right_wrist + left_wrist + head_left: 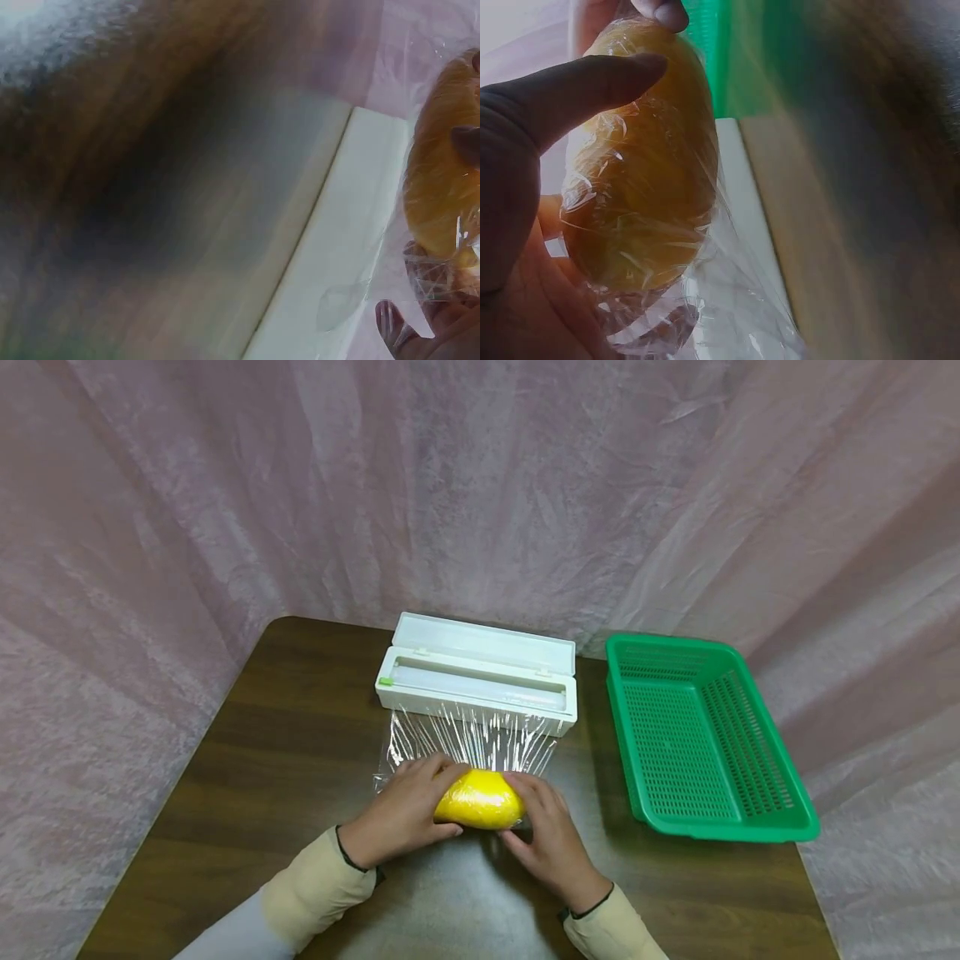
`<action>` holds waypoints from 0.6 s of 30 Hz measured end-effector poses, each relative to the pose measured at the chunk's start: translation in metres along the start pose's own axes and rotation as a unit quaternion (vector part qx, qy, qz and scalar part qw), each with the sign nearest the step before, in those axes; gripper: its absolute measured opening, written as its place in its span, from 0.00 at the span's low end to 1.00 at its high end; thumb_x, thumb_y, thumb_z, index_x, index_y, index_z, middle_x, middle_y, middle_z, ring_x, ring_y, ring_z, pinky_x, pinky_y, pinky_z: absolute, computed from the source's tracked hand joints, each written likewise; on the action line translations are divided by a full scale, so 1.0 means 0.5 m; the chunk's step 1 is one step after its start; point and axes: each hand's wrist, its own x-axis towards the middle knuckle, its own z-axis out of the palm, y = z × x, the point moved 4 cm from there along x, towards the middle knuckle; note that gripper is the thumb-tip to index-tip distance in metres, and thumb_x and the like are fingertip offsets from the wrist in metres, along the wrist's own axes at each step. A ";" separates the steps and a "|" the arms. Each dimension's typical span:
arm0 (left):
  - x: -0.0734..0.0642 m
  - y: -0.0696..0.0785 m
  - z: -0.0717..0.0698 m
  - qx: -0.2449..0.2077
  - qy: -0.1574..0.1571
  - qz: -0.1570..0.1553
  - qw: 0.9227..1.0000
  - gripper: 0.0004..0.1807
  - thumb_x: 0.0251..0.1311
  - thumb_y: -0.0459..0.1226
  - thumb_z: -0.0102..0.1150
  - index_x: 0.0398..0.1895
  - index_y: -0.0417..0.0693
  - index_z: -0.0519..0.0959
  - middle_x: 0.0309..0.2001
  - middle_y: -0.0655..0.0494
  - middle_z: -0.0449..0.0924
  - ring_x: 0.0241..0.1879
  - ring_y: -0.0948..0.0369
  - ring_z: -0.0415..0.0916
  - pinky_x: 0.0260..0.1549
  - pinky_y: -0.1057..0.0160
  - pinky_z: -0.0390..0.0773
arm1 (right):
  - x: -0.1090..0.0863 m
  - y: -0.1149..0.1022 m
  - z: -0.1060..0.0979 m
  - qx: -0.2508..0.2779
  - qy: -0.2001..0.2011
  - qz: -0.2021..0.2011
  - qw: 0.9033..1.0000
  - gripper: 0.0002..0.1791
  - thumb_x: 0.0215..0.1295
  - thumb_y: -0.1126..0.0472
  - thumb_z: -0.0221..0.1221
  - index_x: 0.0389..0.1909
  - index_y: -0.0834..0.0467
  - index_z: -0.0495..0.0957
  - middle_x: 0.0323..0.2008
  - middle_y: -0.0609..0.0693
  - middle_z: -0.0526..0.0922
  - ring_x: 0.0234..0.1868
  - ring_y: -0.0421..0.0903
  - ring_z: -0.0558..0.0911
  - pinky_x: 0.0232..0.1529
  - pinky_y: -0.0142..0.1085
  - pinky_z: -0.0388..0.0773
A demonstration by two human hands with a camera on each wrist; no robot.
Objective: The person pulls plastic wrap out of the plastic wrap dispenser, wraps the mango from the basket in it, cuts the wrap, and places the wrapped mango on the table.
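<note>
A smooth, oblong yellow fruit point(480, 799), mango-like in shape, is wrapped in clear cling film point(491, 743). My left hand point(405, 806) grips its left end, thumb on the near side and fingers over the top. The right hand point(551, 835) holds the other end between thumb and fingers. In the left wrist view the film lies creased over the fruit point(649, 172), with the left thumb point(600, 86) across it. Pleated film still runs from the fruit back to the white film dispenser point(476, 706), whose lid point(483, 643) stands open behind its roll point(480, 685).
A green perforated plastic basket point(637, 777) sits to the right on the brown wooden table point(247, 760). Behind the table hangs a pinkish curtain point(480, 493). A small green piece point(386, 681) shows at the dispenser's left end.
</note>
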 end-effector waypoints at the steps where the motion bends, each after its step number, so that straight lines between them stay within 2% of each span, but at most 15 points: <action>1: 0.000 -0.002 0.005 -0.002 -0.003 -0.002 1.000 0.43 0.44 0.49 0.81 0.67 0.56 0.72 0.55 0.54 0.76 0.56 0.56 0.74 0.61 0.45 0.71 | -0.001 0.002 0.003 -0.002 -0.003 0.005 1.000 0.49 0.47 0.61 0.78 0.72 0.55 0.66 0.64 0.55 0.74 0.64 0.53 0.75 0.64 0.59 0.70; 9: 0.002 -0.015 0.025 -0.004 0.002 -0.002 1.000 0.41 0.47 0.49 0.80 0.66 0.53 0.74 0.55 0.52 0.77 0.55 0.55 0.76 0.57 0.45 0.69 | -0.004 0.005 0.015 -0.029 -0.015 0.037 0.999 0.47 0.49 0.59 0.78 0.71 0.54 0.67 0.62 0.54 0.76 0.62 0.53 0.77 0.64 0.57 0.70; 14: 0.008 -0.025 0.035 0.004 -0.005 -0.007 1.000 0.41 0.49 0.50 0.78 0.67 0.53 0.73 0.56 0.51 0.77 0.55 0.54 0.77 0.56 0.45 0.70 | -0.002 0.006 0.019 -0.053 -0.027 0.056 0.997 0.46 0.50 0.58 0.78 0.71 0.54 0.68 0.62 0.53 0.76 0.62 0.53 0.78 0.65 0.56 0.70; 18: 0.013 -0.032 0.039 -0.006 -0.013 -0.005 1.000 0.41 0.50 0.49 0.78 0.68 0.52 0.73 0.56 0.51 0.77 0.55 0.54 0.78 0.56 0.45 0.71 | -0.001 0.006 0.022 -0.062 -0.037 0.065 0.995 0.47 0.50 0.56 0.77 0.72 0.55 0.67 0.63 0.54 0.77 0.62 0.55 0.77 0.66 0.56 0.70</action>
